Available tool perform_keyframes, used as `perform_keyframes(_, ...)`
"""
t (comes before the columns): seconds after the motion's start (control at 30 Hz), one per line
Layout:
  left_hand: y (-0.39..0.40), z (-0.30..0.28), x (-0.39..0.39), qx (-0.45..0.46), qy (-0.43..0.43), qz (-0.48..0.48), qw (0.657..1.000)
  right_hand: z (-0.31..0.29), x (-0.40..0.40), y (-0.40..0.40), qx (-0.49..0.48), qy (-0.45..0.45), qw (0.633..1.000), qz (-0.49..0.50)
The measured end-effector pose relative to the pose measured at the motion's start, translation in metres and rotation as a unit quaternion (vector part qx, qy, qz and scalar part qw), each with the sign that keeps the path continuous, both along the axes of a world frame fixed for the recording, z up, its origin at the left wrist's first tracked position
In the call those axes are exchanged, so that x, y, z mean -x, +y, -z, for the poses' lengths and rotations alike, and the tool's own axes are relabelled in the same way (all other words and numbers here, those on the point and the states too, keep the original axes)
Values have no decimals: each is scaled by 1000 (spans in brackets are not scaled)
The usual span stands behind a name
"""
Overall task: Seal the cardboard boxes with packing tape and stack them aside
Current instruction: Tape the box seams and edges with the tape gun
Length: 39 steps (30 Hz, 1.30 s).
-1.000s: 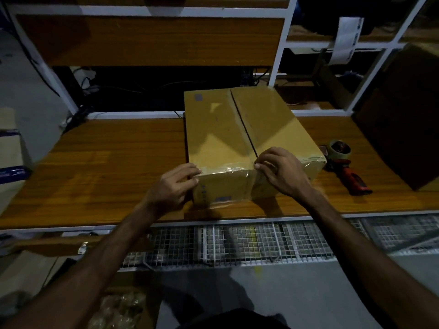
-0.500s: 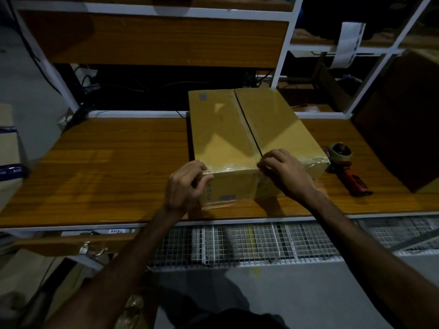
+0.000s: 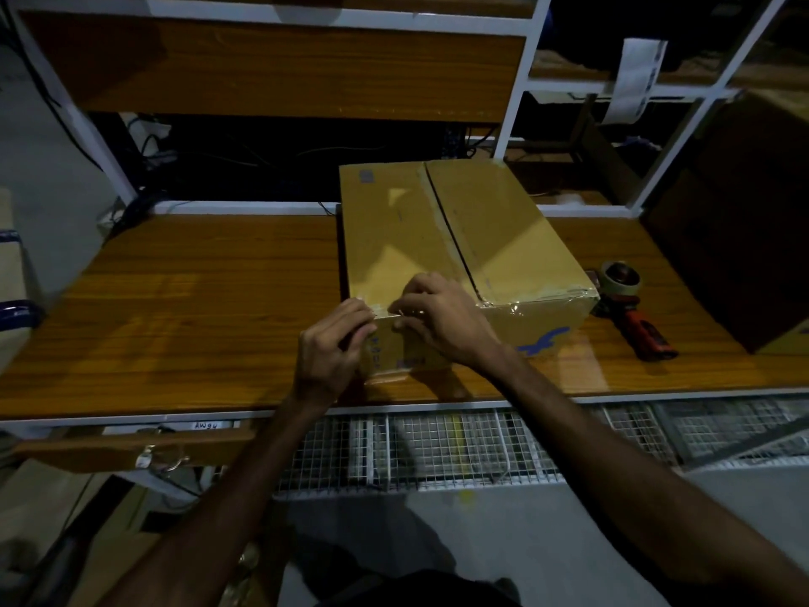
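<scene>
wooden bench [image 3: 184,308]: bare wood open on my left | cardboard box [image 3: 442,238]: flaps closed, contents hidden, sits mid-bench, near face close to the front edge | my left hand [image 3: 335,348] and right hand [image 3: 437,317]: close together, fingers pressing clear tape on the box's near-left top edge | tape dispenser [image 3: 630,304]: right of box, dim

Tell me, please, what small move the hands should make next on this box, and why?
Probably press the tape down along the near top edge toward the left corner. Both the left hand and right hand sit at that corner of the cardboard box, where the clear tape looks wrinkled. The tape dispenser lies set aside on the table.
</scene>
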State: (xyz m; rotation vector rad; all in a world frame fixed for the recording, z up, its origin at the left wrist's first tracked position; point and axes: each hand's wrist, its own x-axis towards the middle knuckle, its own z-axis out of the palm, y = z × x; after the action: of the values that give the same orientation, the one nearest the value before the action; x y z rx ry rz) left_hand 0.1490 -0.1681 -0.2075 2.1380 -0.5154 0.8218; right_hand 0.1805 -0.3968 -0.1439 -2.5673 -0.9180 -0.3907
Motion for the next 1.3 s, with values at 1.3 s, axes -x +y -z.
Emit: perform_keyframes(1.3, -39, -1, 26, 34, 20, -146, 988, 19, -21, -233, 7, -72, 996, 59)
